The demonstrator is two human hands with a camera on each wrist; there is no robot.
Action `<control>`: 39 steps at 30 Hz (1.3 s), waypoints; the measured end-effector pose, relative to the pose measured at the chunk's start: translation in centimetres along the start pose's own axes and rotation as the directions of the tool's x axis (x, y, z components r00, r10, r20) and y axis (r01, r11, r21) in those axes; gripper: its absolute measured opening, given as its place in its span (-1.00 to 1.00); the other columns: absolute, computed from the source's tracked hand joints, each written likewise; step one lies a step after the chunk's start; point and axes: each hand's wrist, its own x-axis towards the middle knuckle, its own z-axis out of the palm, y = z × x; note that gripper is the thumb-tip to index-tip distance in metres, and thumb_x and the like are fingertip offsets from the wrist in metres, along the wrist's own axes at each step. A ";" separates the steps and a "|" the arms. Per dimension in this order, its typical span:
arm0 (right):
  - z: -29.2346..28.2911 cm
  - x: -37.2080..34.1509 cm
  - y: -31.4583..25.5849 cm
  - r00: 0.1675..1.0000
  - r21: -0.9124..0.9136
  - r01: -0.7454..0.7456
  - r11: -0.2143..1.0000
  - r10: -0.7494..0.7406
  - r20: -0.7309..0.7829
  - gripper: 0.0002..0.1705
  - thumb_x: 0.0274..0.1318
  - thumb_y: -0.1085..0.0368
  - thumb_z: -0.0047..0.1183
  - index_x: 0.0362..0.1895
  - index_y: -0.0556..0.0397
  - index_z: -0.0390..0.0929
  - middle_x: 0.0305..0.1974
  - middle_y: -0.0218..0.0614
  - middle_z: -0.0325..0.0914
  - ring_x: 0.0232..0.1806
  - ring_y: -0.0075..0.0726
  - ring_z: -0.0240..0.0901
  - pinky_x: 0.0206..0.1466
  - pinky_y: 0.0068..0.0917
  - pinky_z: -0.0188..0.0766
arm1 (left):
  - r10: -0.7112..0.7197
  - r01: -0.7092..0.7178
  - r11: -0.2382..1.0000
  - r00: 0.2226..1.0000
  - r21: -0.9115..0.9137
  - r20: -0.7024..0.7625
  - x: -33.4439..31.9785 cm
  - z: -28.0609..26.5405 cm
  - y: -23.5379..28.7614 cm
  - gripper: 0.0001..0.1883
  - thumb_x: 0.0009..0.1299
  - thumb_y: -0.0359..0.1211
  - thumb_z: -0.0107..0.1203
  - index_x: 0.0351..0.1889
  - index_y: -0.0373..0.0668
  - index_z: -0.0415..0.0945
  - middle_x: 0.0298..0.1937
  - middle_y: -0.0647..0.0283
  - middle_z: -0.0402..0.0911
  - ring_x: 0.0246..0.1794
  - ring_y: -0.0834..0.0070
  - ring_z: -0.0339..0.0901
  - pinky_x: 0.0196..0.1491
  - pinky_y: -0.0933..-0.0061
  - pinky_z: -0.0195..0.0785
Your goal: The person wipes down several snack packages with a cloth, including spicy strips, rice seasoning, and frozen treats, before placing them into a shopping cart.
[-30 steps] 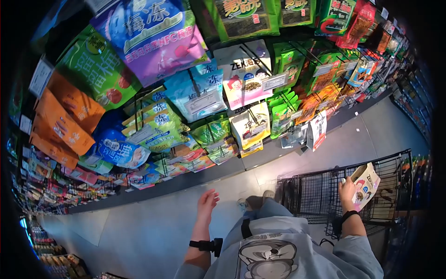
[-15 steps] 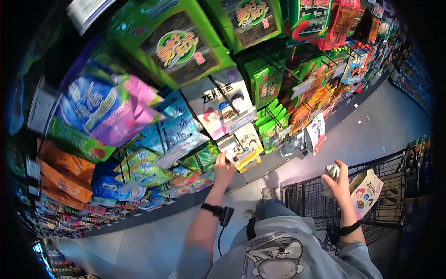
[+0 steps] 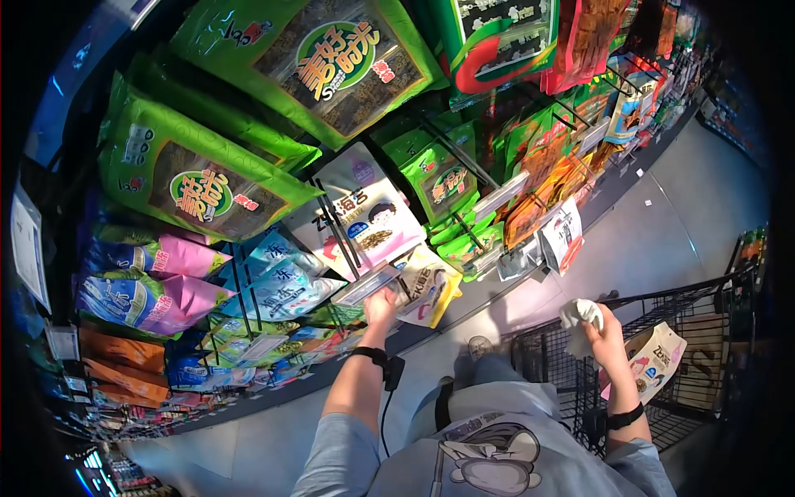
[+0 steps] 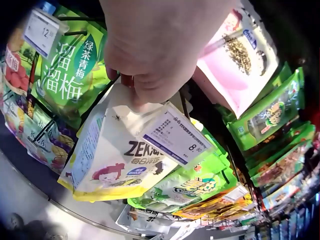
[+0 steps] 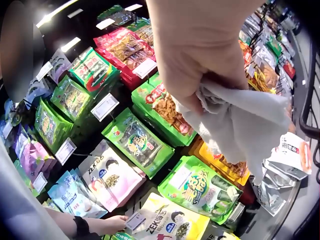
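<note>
My left hand (image 3: 381, 308) is at the front of a hanging rack, by the top of a white and yellow ZEK seaweed bag (image 3: 431, 286). In the left wrist view, its thumb and fingers (image 4: 145, 92) pinch the bag's top edge, just behind a price tag (image 4: 175, 135) reading 8.80. The bag hangs tilted, its printed front showing. My right hand (image 3: 611, 344) is raised beside the shopping cart and grips a crumpled white tissue (image 5: 240, 125), whose loose end hangs down. A larger white and pink ZEK bag (image 3: 368, 219) hangs just above my left hand.
The black wire cart (image 3: 538, 348) stands at right, with another ZEK bag (image 3: 650, 360) in it. Big green seaweed packs (image 3: 319, 74) jut out above. Blue bags (image 3: 281, 277) hang left of my left hand, and metal hooks with price tags stick out from the shelf.
My left hand has risen from mid-air to the white and yellow ZEK bag. My right hand has left the bag in the cart and lifted, holding the tissue. The shelf appears closer.
</note>
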 end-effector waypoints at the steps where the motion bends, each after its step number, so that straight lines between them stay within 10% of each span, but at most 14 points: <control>1: 0.2 0.5 -0.5 1.000 -0.026 0.027 0.999 -0.026 0.016 -0.68 -0.04 0.50 0.03 -0.11 0.17 0.43 -0.27 -0.04 0.52 -0.20 0.01 0.49 -0.08 -0.33 0.37 | -0.003 0.003 1.000 1.000 0.009 0.000 -0.8 -0.1 -0.1 -0.79 0.14 -0.26 0.17 -0.54 -0.19 0.47 -0.55 0.16 0.54 -0.55 0.22 0.45 -0.33 0.26 0.33; 4: 0.8 1.5 -1.7 0.995 0.007 0.037 0.999 -0.037 0.091 -0.69 -0.04 0.49 0.03 -0.11 0.17 0.43 -0.32 -0.03 0.53 -0.24 0.00 0.50 -0.12 -0.33 0.38 | 0.112 -0.082 0.962 0.989 -0.262 0.100 -3.9 -0.1 -0.3 -0.93 0.28 -0.45 -0.01 -0.46 -0.17 0.40 -0.53 0.11 0.49 -0.46 0.23 0.45 -0.33 0.30 0.33; 19: 7.5 -2.7 -3.8 0.971 0.088 0.042 0.995 -0.062 0.232 -0.69 -0.09 0.33 0.14 -0.22 0.18 0.42 -0.37 0.00 0.53 -0.29 -0.05 0.55 -0.21 -0.33 0.43 | 0.299 -0.127 0.891 0.887 -0.436 0.353 -17.8 -8.9 3.0 -0.89 0.36 -0.40 -0.01 -0.20 -0.19 0.43 -0.37 0.07 0.56 -0.33 0.22 0.57 -0.27 0.39 0.39; 24: 10.7 -6.2 -5.9 0.786 0.184 0.352 0.918 -0.397 0.475 -0.07 -0.43 0.12 0.48 0.11 0.13 0.30 0.05 -0.06 0.37 0.07 -0.01 0.36 0.11 -0.29 0.32 | 0.436 -0.240 0.841 0.832 -0.486 0.343 -20.2 -14.8 4.1 -0.88 0.35 -0.45 -0.03 -0.18 -0.20 0.45 -0.30 0.09 0.57 -0.31 0.23 0.58 -0.30 0.38 0.38; 32: 12.8 -11.2 -11.4 0.761 0.227 0.524 0.821 -0.570 0.309 -0.63 -0.14 0.35 0.25 -0.14 0.04 0.53 -0.03 -0.17 0.37 0.00 -0.08 0.38 0.04 -0.33 0.35 | 0.685 -0.435 0.609 0.710 -0.663 0.164 -21.8 -20.1 2.5 -0.84 0.34 -0.54 -0.09 -0.18 -0.22 0.48 -0.19 0.18 0.60 -0.10 0.32 0.55 0.28 0.20 0.15; 39: 11.7 -15.7 -16.5 0.828 0.140 0.498 0.856 -0.517 0.216 -0.79 -0.13 0.37 0.23 -0.29 0.01 0.60 0.04 -0.18 0.34 -0.05 -0.17 0.39 -0.01 -0.32 0.33 | 0.588 -0.281 0.668 0.767 -0.689 0.257 -21.8 -21.4 -1.2 -0.80 0.31 -0.58 -0.03 -0.12 -0.22 0.45 -0.13 0.16 0.60 -0.02 0.35 0.54 0.20 0.28 0.23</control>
